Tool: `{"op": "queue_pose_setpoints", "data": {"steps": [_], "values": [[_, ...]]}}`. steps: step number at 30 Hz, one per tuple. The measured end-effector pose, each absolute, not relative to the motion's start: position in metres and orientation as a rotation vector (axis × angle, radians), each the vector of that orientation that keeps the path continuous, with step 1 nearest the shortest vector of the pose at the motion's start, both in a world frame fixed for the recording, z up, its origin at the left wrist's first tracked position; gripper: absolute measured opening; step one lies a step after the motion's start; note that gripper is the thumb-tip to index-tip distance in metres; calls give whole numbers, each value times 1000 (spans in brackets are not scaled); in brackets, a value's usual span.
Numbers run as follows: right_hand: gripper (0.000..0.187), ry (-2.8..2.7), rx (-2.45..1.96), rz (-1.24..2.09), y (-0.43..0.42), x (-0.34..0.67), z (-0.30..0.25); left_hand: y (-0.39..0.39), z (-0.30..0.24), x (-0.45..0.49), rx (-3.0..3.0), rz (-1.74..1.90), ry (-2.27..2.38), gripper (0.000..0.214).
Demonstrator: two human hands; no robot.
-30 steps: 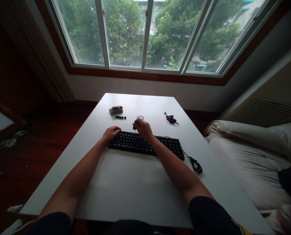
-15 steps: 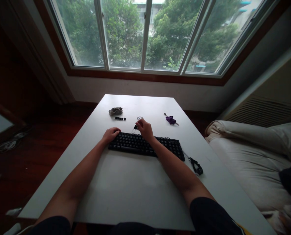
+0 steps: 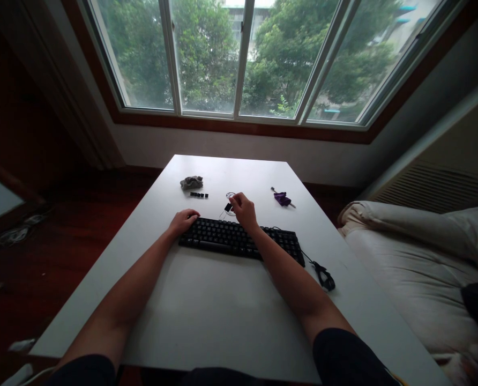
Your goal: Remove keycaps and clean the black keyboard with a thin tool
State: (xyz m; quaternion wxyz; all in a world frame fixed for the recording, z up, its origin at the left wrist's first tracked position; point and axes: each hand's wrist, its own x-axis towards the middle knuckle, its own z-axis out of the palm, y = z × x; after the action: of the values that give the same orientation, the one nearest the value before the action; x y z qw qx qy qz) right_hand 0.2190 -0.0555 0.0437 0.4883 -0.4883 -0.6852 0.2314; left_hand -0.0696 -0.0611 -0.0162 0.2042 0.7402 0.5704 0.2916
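Note:
A black keyboard (image 3: 243, 242) lies across the white table (image 3: 207, 311). My left hand (image 3: 183, 221) rests with curled fingers on the keyboard's far left corner. My right hand (image 3: 244, 210) is lifted just beyond the keyboard's back edge, its fingers pinched on a small wire keycap puller (image 3: 230, 199) with a black keycap (image 3: 228, 207) caught in it. A short row of loose black keycaps (image 3: 199, 194) lies on the table behind the left hand.
A crumpled grey cloth (image 3: 191, 182) lies at the table's back left. A small purple brush (image 3: 282, 199) lies at the back right. The keyboard's coiled cable (image 3: 323, 275) trails right. A white couch (image 3: 419, 268) stands to the right; a wide window fills the far wall.
My right hand has lifted away from the keyboard and moved back and slightly right, taking the puller and the keycap with it. My left hand has stayed on the keyboard's corner.

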Motion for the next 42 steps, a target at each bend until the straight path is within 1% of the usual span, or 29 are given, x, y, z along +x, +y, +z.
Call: {"op": "queue_pose_setpoints", "data": {"steps": [11,14,19,24,28,38,42], "values": [[22,-1810,-1226,625,-51,219,40,-59,-18,-69,2059,841,1574,30],[18,-1915,-1194,550,-55,219,45,-59,-18,-69,2063,856,1573,30],[10,-2242,-1006,432,-68,214,58,-60,-17,-68,2079,855,1553,30],[4,-2332,-962,352,-71,216,65,-59,-17,-68,2084,859,1550,30],[6,-2328,-1060,363,-65,229,70,-59,-19,-69,2081,858,1556,30],[14,-2343,-1096,564,-59,247,80,-58,-21,-70,2084,844,1567,31],[20,-2329,-1155,747,-56,254,80,-59,-20,-70,2078,846,1566,31]]}}
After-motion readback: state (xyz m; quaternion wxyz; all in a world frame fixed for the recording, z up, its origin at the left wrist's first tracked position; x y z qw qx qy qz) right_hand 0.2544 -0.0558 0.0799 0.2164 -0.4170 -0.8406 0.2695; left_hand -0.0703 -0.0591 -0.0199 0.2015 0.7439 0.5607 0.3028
